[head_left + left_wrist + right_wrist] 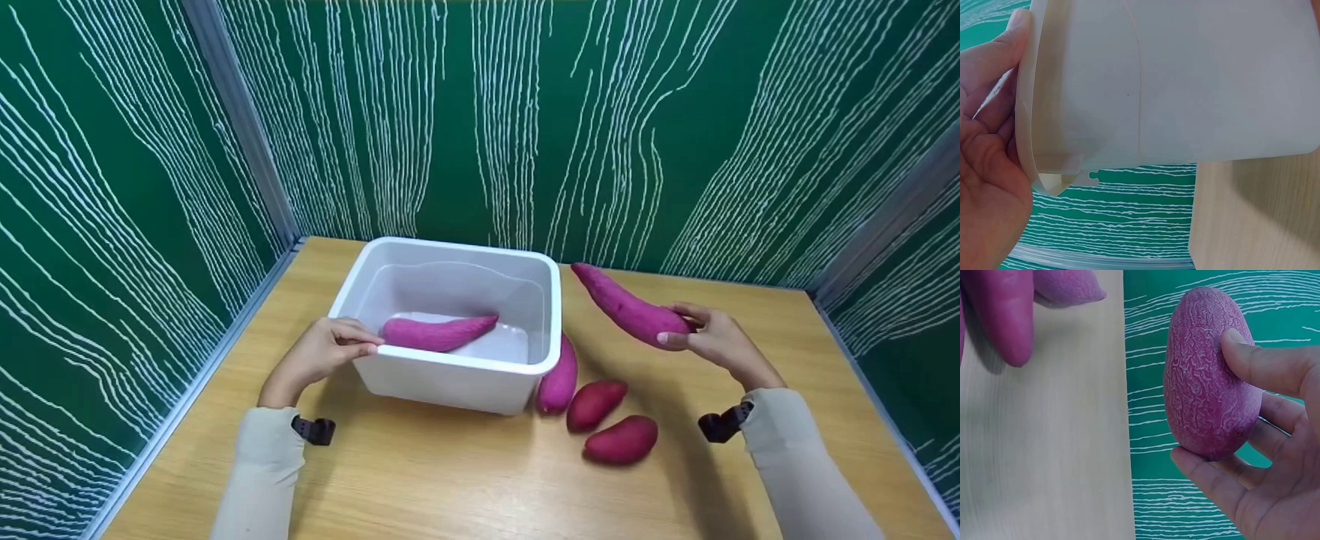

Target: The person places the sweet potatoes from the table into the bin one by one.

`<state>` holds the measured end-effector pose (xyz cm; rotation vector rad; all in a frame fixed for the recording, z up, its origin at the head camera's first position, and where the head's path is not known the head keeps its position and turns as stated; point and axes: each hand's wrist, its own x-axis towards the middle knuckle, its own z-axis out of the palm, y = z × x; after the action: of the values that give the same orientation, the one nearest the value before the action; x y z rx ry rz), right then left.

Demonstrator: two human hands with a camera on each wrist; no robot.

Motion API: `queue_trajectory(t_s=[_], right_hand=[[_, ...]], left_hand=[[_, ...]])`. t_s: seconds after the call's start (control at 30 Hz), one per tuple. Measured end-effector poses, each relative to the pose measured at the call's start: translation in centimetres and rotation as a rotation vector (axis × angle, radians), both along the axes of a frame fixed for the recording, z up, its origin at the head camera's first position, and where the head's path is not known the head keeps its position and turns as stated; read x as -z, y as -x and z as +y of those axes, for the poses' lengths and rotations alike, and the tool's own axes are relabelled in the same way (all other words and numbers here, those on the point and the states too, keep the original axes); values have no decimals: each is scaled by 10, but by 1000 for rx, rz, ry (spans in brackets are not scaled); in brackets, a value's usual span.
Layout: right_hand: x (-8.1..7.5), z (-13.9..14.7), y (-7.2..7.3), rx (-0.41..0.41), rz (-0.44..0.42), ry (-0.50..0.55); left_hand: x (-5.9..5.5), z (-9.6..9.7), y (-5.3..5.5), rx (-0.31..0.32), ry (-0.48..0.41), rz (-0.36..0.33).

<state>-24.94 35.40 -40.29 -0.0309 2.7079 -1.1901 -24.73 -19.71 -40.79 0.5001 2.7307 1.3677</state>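
Only head view — tuber (433, 334) in tub (442, 384)

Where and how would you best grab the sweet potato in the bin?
Grip the sweet potato around its middle, thicker than the tapered right end, probably from above: the bin walls it in all round but is open on top.

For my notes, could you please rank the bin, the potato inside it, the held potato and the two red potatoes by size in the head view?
1. Bin
2. Held potato, inside potato: unsure; the first looks longer but may just be nearer.
3. Upper red potato, lower red potato: too alike to rank.
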Motion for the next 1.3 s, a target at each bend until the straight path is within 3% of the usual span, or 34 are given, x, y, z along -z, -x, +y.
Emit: queue_trajectory(t_s=[1.03,1.3], right_hand=[[-41,-24,9,-47,69,26],[-48,-33,13,-62,90,33]], left_hand=[[1,-1,-1,-34,11,-57],[1,-2,1,4,4,-9]])
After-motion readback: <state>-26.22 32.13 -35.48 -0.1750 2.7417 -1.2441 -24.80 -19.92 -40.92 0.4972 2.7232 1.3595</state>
